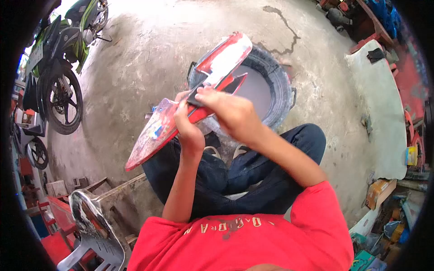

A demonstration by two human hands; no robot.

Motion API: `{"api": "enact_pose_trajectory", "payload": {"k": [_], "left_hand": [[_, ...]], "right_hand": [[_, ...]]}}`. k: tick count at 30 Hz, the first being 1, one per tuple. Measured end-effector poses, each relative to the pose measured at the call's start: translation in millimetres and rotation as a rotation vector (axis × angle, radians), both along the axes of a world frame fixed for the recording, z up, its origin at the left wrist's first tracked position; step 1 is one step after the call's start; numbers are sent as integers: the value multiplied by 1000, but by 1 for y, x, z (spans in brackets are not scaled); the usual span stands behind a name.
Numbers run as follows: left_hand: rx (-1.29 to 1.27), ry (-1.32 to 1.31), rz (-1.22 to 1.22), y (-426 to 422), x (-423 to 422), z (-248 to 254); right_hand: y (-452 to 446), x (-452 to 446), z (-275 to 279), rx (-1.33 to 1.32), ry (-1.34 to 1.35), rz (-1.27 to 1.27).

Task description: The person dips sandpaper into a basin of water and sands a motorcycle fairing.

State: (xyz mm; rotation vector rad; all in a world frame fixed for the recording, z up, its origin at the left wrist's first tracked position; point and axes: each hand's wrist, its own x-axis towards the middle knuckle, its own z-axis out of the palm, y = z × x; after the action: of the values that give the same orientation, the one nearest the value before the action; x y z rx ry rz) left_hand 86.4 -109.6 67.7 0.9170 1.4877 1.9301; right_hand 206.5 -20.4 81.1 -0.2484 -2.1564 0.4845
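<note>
A long motorcycle body panel (153,128), red with worn white and grey patches, is held slanting over my lap. Its far end reaches above a dark round tub (284,86) holding cloudy grey water. My left hand (189,128) is closed around the panel's narrow middle. Over that same part, my right hand (235,112) is closed, its fingers pressing a dark flat piece (193,97) that looks like sandpaper against the panel. The undersides of both hands' grips are hidden.
A green and black motorcycle (63,58) stands at the left on the concrete floor (135,49). A grey plastic chair (97,230) is at lower left, beside a wooden bench (131,203). A pale panel (379,117) and assorted boxes line the right side.
</note>
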Motion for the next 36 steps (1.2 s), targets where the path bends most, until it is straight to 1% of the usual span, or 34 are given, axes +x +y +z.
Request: {"api": "enact_pose_trajectory", "payload": {"k": [1, 2, 3, 4, 5, 7, 9, 10, 13, 15, 16, 19, 21, 23, 24, 25, 27, 28, 30, 31, 32, 33, 35, 36], "left_hand": [[-16, -33, 8, -1, 0, 1], [-33, -68, 13, -3, 4, 3], [-46, -107, 20, -4, 6, 4], [-13, -99, 18, -3, 7, 5], [-12, -135, 17, -2, 7, 7], [-6, -205, 14, 0, 8, 14], [10, -220, 5, -1, 11, 22], [12, -227, 0, -2, 12, 24], [46, -168, -14, -5, 9, 11], [27, -229, 37, -3, 8, 11], [3, -218, 25, -6, 7, 12], [-62, -81, 81, -7, 2, 1], [-82, -46, 146, -6, 0, -9], [-75, -68, 138, -4, 0, -6], [-73, -95, 85, -4, 0, 7], [-76, -129, 31, -6, 1, 16], [-29, -252, -1, -5, 2, 21], [-4, -315, -19, -5, 2, 22], [33, -382, 24, -4, -5, 10], [45, -235, 99, -2, -9, -7], [50, -91, 185, -1, -12, -24], [47, 232, 322, 1, -15, -57], [14, 283, 370, 1, -14, -62], [-16, 12, 271, -2, -11, -44]], "right_hand": [[21, 5, -14, 33, -52, -49], [43, 11, -20, -142, -344, -284], [78, 14, -31, -234, -329, -429], [119, 23, -58, -349, -281, -549], [140, 31, -73, -495, -139, -665], [177, 53, -119, -651, -325, -859], [204, 68, -206, -967, -300, -799], [204, 73, -238, -1130, -284, -764], [173, 64, -275, -1386, -334, -742], [147, 55, -304, -1463, -332, -645], [140, 48, -317, -1496, -328, -590], [129, 35, -356, -1748, -340, -546], [123, 38, -396, -1723, -364, -533], [130, 37, -428, -1683, -377, -513], [123, 30, -414, -1602, -500, -688], [115, 31, -410, -1647, -433, -611], [107, 34, -400, -1719, -294, -460], [103, 32, -392, -1816, -131, -450], [110, 32, -373, -1762, -175, -554], [116, 34, -375, -1732, -195, -605], [128, 39, -372, -1698, -237, -566], [139, 44, -359, -1650, -227, -567], [164, 52, -311, -1549, -210, -569], [186, 57, -294, -1432, -285, -601]]}}
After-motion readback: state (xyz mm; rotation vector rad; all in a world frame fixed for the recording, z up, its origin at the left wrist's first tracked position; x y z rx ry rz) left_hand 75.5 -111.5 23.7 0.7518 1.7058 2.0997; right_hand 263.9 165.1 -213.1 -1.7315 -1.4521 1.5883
